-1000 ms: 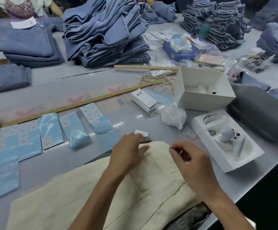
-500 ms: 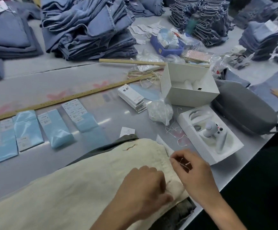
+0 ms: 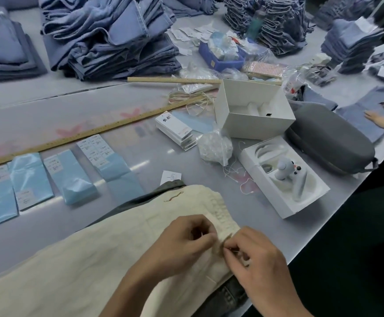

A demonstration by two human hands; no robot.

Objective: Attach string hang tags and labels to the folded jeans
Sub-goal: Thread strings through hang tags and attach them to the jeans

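Note:
Cream folded jeans (image 3: 90, 255) lie across the near table edge, waistband to the right. My left hand (image 3: 184, 241) rests on the waistband with fingers curled, pinching a thin tan string (image 3: 224, 242) at the belt area. My right hand (image 3: 257, 259) pinches the same string from the right, fingertips almost touching the left ones. A short brown thread (image 3: 173, 197) lies on the cloth farther up. A stack of white hang tags (image 3: 177, 130) sits mid-table, with a loose white tag (image 3: 170, 177) near the jeans. Blue label sheets (image 3: 72, 175) lie in a row at left.
Piles of blue jeans (image 3: 115, 37) fill the back. A wooden ruler (image 3: 90, 133), an open white box (image 3: 255, 110), a tray with a white device (image 3: 284, 175), a grey case (image 3: 330, 143) and a bag of strings (image 3: 213, 147) stand right. Another person's hand (image 3: 383, 120) works far right.
My left hand slid from the middle of the jeans to the waistband's right end and met my right hand, which moved nearer me; both now pinch the string.

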